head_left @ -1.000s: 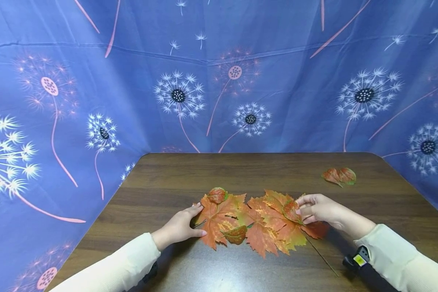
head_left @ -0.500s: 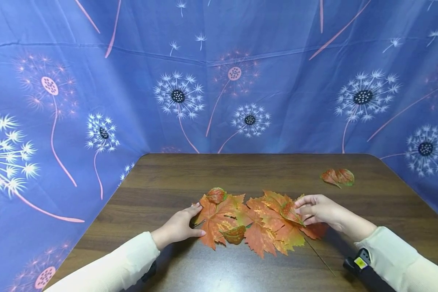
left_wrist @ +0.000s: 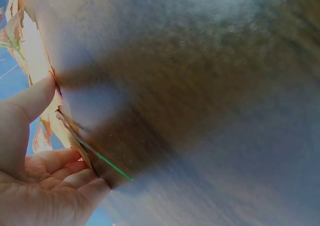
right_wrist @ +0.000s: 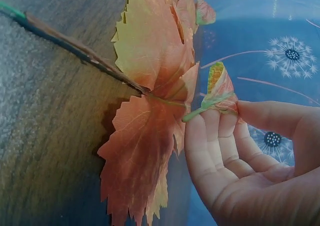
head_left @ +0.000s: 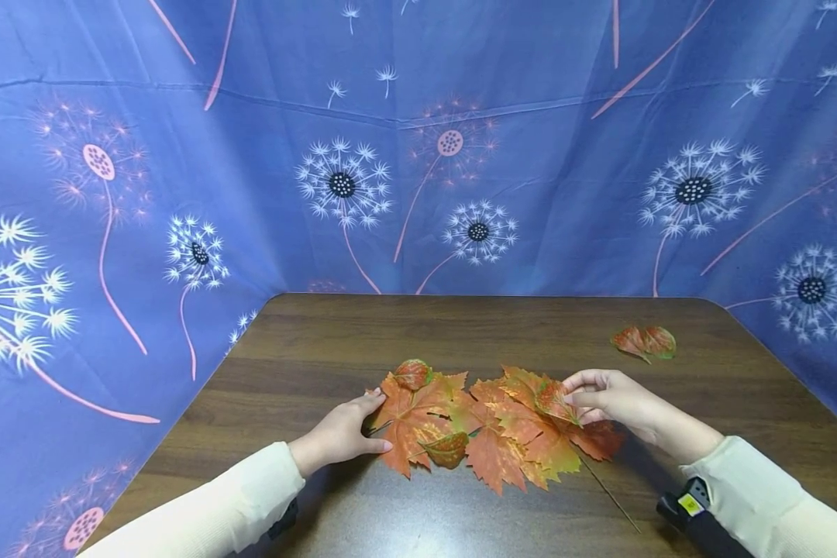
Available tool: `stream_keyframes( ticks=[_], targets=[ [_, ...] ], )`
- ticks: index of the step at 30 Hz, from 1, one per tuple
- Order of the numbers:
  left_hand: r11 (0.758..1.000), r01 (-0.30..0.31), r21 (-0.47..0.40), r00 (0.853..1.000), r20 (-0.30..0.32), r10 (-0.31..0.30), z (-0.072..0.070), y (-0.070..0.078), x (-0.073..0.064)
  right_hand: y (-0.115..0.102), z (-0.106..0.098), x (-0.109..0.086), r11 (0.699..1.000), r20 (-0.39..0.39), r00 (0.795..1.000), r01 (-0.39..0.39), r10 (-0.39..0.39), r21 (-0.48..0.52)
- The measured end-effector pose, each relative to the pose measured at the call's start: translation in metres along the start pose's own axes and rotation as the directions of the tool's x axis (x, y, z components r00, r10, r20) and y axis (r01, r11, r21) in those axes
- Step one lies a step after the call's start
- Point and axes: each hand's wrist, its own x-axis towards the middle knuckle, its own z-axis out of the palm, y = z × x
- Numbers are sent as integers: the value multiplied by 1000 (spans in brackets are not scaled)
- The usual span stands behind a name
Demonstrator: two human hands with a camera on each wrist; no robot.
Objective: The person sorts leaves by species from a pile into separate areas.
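Observation:
A spread of artificial orange maple leaves [head_left: 418, 418] lies across the near middle of the table. At its left end rests my left hand [head_left: 345, 434], thumb and fingers apart, touching the leaf edges; in the left wrist view the thumb [left_wrist: 37, 98] sits well away from the fingers. My right hand [head_left: 614, 403] pinches a small rounded red-green leaf [right_wrist: 225, 88] between thumb and fingertips, over the right end of the spread. A brown stem [right_wrist: 85, 55] runs out from under the right-hand maple leaves. Two more small leaves lie on the spread, one red [head_left: 413, 374] and one brownish green [head_left: 448, 449].
A pair of small red-green leaves [head_left: 645, 342] lies on the wooden table [head_left: 321, 333] at the back right. Behind the table hangs a blue cloth [head_left: 565, 155] printed with dandelions.
The small leaf in my right hand has tilted and looks narrower than one second ago. My left hand has stayed in place on the maple leaves. The head view has shifted slightly.

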Motion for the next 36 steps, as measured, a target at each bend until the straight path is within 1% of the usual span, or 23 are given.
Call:
stream_keyframes(
  ticks=[8, 17, 20, 27, 33, 36],
  targets=[
    [1000, -2, 4, 1000, 3, 2, 1, -2, 2, 0, -2, 3, 997, 31, 998, 55, -57, 52],
    [1000, 12, -2, 1000, 16, -12, 1, -3, 2, -3, -9, 2, 990, 20, 995, 93, -95, 108],
    [1000, 18, -4, 1000, 19, -18, 1, -2, 2, -5, -12, 1, 988, 6, 995, 102, -103, 120],
    [1000, 17, 4, 1000, 16, -17, 1, -1, 2, -7, -14, -1, 986, -6, 996, 87, -87, 141],
    [1000, 22, -3, 1000, 20, -22, 1, 0, 1, -7, -17, 0, 980, 7, 993, 118, -121, 158],
    [1000, 22, -1, 1000, 17, -22, 1, 0, 2, -7, -18, 0, 980, 1, 993, 118, -120, 161]
  ],
)
